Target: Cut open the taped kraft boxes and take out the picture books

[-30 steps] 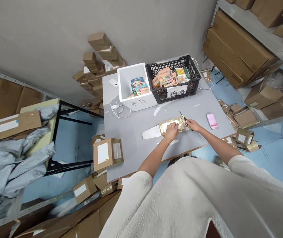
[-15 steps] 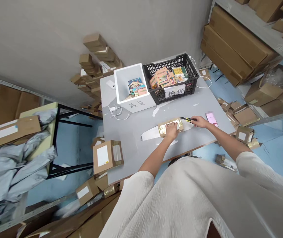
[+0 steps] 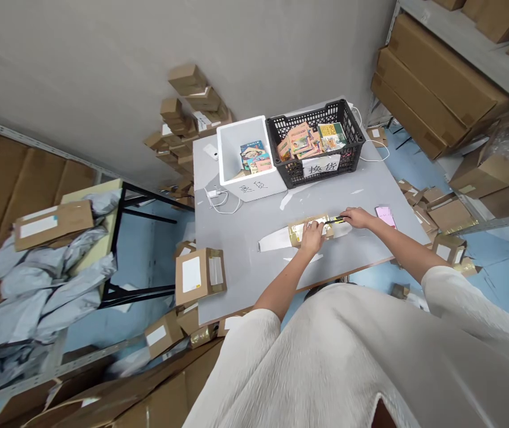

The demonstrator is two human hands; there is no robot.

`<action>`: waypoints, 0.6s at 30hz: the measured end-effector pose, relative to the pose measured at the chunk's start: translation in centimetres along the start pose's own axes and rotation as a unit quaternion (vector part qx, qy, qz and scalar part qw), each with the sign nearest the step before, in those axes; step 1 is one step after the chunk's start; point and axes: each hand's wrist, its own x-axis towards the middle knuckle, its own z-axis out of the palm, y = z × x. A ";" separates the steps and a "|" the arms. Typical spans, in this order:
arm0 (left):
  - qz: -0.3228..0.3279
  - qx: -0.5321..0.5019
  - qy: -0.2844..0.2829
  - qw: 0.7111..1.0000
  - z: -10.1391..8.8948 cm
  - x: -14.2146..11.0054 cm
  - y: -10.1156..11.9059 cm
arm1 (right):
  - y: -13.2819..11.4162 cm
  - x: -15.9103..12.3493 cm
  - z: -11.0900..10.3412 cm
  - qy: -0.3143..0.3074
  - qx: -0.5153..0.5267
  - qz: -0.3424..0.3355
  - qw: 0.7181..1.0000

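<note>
A small cardboard box with shiny tape and a white label lies on the grey table. My left hand holds the box from the near side, its fingers curled over the top. In my right hand, closed around the handle, is a yellow and black utility knife. The blade end points left and lies over the right part of the box, close to my left fingertips. Whether it touches the tape I cannot tell. A white sheet sticks out from under the box on both sides.
A white bin and a black crate, both holding books, stand at the table's back. A pink-screened phone lies right. Another carton sits at the left edge. Parcels crowd the shelves and floor around the table.
My right hand has brought the utility knife left and nearer to me, with its tip further over the box. My left hand stays on the box. The whole view has shifted slightly.
</note>
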 end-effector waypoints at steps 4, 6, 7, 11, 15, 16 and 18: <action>0.001 0.000 0.008 1.000 0.2 0.0 0.0 | 0.1 0.0 0.2 -0.049 0.067 0.026 0.996; 0.000 -0.004 0.012 1.000 0.3 0.0 -0.1 | 0.4 -0.5 0.3 -0.091 0.118 0.042 0.988; -0.001 -0.008 0.013 1.000 0.3 0.0 -0.1 | 0.6 -0.8 0.4 -0.105 0.139 0.048 0.984; 0.002 -0.034 0.014 0.999 0.4 -0.3 -0.2 | 1.1 -2.6 0.7 -0.092 0.200 0.086 0.972; 0.008 -0.074 0.044 0.996 0.1 -0.6 -0.5 | 1.1 -3.9 1.0 -0.047 0.287 0.125 0.949; 0.003 -0.081 0.056 0.995 -0.1 -0.6 -0.5 | 1.0 -4.1 1.2 -0.031 0.312 0.126 0.941; -0.014 -0.083 0.076 0.994 -0.5 -0.3 -0.8 | 0.6 -4.3 1.5 0.000 0.344 0.117 0.932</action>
